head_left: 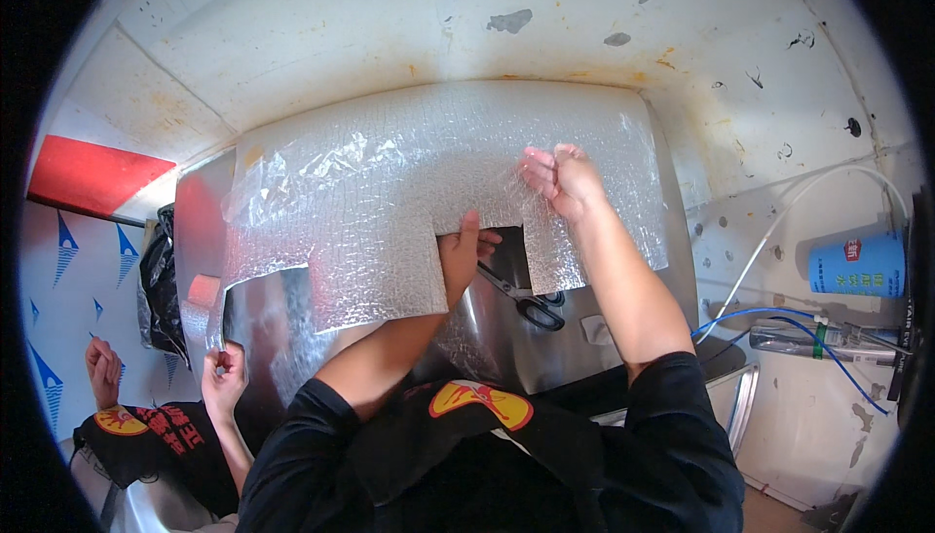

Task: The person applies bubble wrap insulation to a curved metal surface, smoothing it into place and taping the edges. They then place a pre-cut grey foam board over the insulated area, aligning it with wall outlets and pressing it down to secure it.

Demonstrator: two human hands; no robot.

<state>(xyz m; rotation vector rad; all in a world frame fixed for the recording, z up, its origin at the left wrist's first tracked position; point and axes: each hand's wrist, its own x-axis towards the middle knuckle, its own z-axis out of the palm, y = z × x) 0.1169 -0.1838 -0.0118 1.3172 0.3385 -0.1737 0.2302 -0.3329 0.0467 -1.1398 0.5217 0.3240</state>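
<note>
A large silver bubble-foil sheet (pixel 370 192) with rectangular cut-outs lies over a metal surface (pixel 497 348). My left hand (pixel 466 250) reaches from beneath it into the middle cut-out, thumb over the upper edge and fingers partly under, gripping that edge. My right hand (pixel 560 180) rests higher up on the sheet, fingers loosely curved and apart, holding nothing visible. Black-handled scissors (pixel 536 311) lie in the cut-out below my left hand, partly hidden by the foil. Crinkled clear film (pixel 312 153) lies on the upper left of the sheet.
At left, a co-worker's hand (pixel 222 377) pinches the foil's corner; their other hand (pixel 103 372) is raised. A black bag (pixel 161 294) hangs behind them. A stained white wall rises behind. At right are a blue bucket (pixel 855 262), hoses (pixel 721 319) and a clear cylinder (pixel 794 338).
</note>
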